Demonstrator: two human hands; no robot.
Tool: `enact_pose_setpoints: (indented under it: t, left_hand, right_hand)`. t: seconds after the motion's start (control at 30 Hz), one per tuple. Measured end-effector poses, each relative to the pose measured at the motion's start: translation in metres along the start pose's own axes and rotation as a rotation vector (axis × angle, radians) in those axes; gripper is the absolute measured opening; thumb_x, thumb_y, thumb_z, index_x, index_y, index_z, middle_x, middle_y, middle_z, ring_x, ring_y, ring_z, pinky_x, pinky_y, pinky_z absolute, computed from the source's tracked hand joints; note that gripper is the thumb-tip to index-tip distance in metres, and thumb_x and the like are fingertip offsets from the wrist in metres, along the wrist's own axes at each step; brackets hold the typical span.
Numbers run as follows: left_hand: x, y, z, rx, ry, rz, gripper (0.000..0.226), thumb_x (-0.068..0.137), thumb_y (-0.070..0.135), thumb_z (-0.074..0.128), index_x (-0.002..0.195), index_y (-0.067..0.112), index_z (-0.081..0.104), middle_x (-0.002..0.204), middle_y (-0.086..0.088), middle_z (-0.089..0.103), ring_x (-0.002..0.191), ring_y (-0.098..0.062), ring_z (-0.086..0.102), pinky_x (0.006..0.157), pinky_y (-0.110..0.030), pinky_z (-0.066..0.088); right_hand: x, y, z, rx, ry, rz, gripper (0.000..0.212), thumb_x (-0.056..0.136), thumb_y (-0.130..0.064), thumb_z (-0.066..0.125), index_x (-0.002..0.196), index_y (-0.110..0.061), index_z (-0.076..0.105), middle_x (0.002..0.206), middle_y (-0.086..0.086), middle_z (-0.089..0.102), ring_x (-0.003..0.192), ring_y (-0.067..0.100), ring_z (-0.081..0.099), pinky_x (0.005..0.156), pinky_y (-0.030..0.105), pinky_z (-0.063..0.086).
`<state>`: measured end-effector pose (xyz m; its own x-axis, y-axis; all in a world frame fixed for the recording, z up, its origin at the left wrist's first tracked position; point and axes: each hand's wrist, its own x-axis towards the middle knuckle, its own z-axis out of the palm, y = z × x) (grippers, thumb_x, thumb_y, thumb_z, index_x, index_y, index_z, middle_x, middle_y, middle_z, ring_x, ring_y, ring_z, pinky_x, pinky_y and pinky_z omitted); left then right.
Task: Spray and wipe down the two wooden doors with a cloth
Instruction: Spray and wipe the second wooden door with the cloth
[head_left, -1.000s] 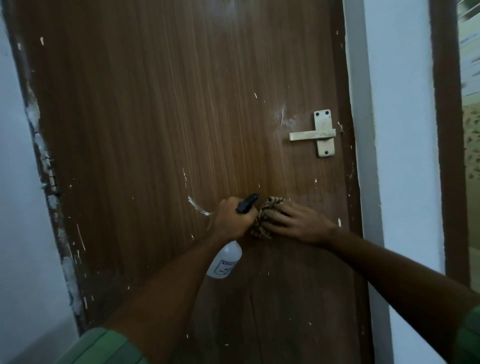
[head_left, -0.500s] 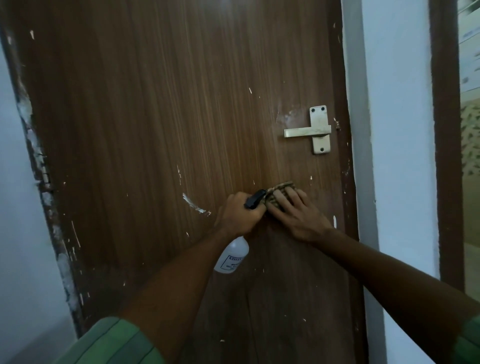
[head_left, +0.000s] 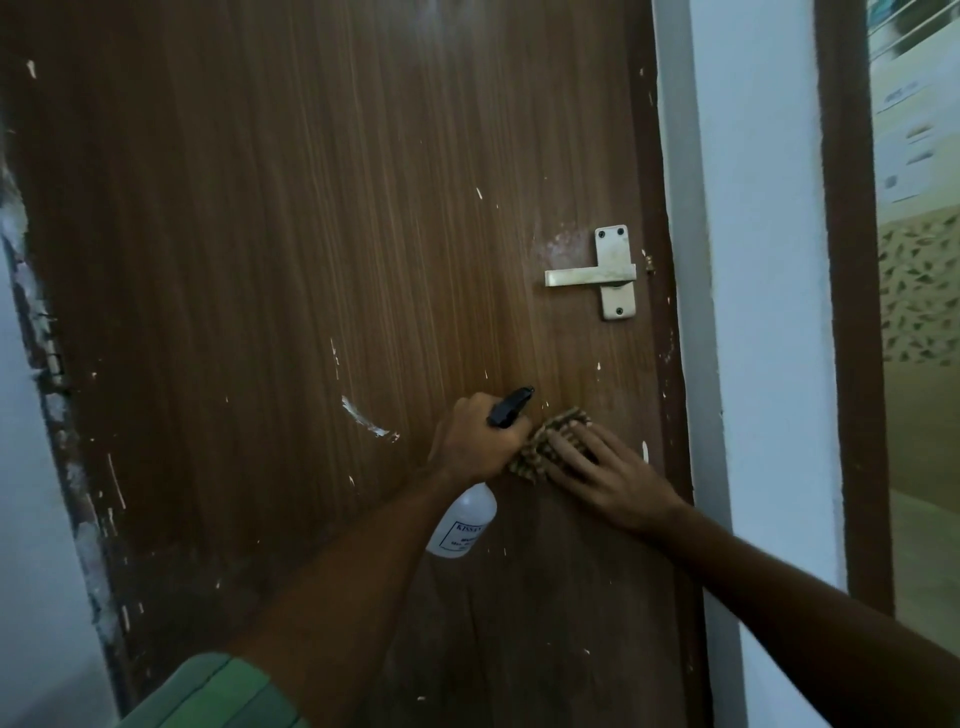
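nubby cloth (head_left: 545, 447) under flat right hand (head_left: 605, 475) on grained door (head_left: 311, 260).

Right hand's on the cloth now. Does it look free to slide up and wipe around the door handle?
Probably yes. The right hand presses the cloth flat on the door, just below the handle. Bare wood lies between them; the left hand with the spray bottle sits off to the side.

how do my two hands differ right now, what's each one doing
The left hand is curled round the spray bottle, off the wooden door; the right hand lies flat, fingers straight, pressing the cloth against the door. The left sits farther from the door handle. Both work side by side below that handle.
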<state>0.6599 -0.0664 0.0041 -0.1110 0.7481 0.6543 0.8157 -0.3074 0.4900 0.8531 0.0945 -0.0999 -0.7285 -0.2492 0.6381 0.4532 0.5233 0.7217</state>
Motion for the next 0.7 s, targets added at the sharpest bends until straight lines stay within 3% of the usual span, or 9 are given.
enact_pose_setpoints:
  t: [0.07,0.1,0.2,0.27,0.4,0.47,0.5,0.6,0.7]
  left_hand:
    - [0.002,0.001,0.002,-0.001,-0.010,-0.004,0.039,0.089,0.038,0.062,0.075,0.002,0.066,0.069,-0.021,0.068,0.054,-0.039,0.062,0.051,-0.055,0.052]
    - [0.003,0.002,0.003,0.000,-0.012,-0.011,0.038,0.092,0.037,0.063,0.075,0.002,0.067,0.070,-0.021,0.069,0.057,-0.042,0.064,0.051,-0.055,0.053]
    - [0.008,0.006,0.009,0.019,-0.012,-0.012,0.043,0.086,0.045,0.060,0.074,0.005,0.068,0.070,-0.017,0.071,0.058,-0.039,0.065,0.051,-0.054,0.054]
    - [0.009,0.009,0.015,0.017,-0.023,-0.010,0.045,0.083,0.050,0.057,0.075,0.007,0.068,0.069,-0.015,0.071,0.058,-0.038,0.066,0.052,-0.054,0.055]
    - [0.008,0.011,0.024,-0.016,-0.038,-0.040,0.035,0.088,0.037,0.061,0.073,0.006,0.067,0.067,-0.015,0.069,0.058,-0.038,0.065,0.056,-0.053,0.056]
    - [0.009,0.016,0.027,-0.011,-0.043,-0.038,0.033,0.093,0.032,0.065,0.072,0.006,0.066,0.066,-0.013,0.069,0.053,-0.032,0.062,0.055,-0.046,0.054]
    - [0.011,0.019,0.028,-0.004,-0.043,-0.035,0.035,0.094,0.033,0.065,0.073,0.006,0.066,0.067,-0.014,0.069,0.054,-0.031,0.063,0.054,-0.045,0.054]
    - [0.018,0.028,0.029,0.024,-0.036,-0.033,0.036,0.090,0.037,0.063,0.074,0.005,0.068,0.072,-0.016,0.072,0.059,-0.036,0.067,0.054,-0.050,0.057]
    - [0.018,0.034,0.035,0.026,-0.047,-0.026,0.034,0.093,0.032,0.066,0.075,0.003,0.068,0.073,-0.017,0.072,0.052,-0.027,0.061,0.052,-0.048,0.055]
  right_hand:
    - [0.011,0.031,-0.010,-0.022,0.011,-0.071,0.064,0.088,-0.021,0.069,0.148,-0.016,0.048,0.151,0.022,0.048,0.128,0.043,0.058,0.109,0.054,0.044]
    - [0.018,0.041,-0.014,-0.012,0.038,0.006,0.061,0.088,-0.018,0.071,0.145,-0.017,0.052,0.150,0.022,0.050,0.126,0.043,0.059,0.105,0.055,0.049]
    - [0.032,0.048,-0.024,0.060,0.181,0.498,0.043,0.090,-0.014,0.072,0.133,-0.014,0.067,0.144,0.022,0.057,0.123,0.045,0.059,0.096,0.056,0.055]
    - [0.031,0.027,-0.021,0.070,0.229,0.587,0.034,0.095,-0.014,0.064,0.128,-0.012,0.071,0.141,0.021,0.061,0.121,0.045,0.060,0.094,0.056,0.056]
    - [-0.010,-0.007,-0.012,0.073,0.049,0.138,0.048,0.083,-0.016,0.082,0.129,-0.018,0.070,0.143,0.015,0.060,0.122,0.039,0.062,0.103,0.051,0.051]
    - [-0.014,0.020,-0.022,0.077,-0.007,0.058,0.057,0.080,-0.016,0.083,0.133,-0.020,0.065,0.145,0.015,0.059,0.123,0.038,0.061,0.100,0.050,0.053]
    - [-0.007,0.037,-0.028,0.078,0.024,0.145,0.055,0.082,-0.014,0.079,0.135,-0.020,0.064,0.145,0.015,0.059,0.124,0.040,0.061,0.099,0.052,0.054]
    - [0.021,0.080,-0.047,0.088,0.135,0.665,0.049,0.084,-0.005,0.074,0.131,-0.018,0.069,0.144,0.017,0.058,0.125,0.044,0.056,0.093,0.056,0.056]
    - [0.011,0.054,-0.043,0.077,0.111,0.673,0.049,0.083,-0.008,0.074,0.131,-0.018,0.070,0.144,0.016,0.058,0.125,0.043,0.056,0.092,0.053,0.056]
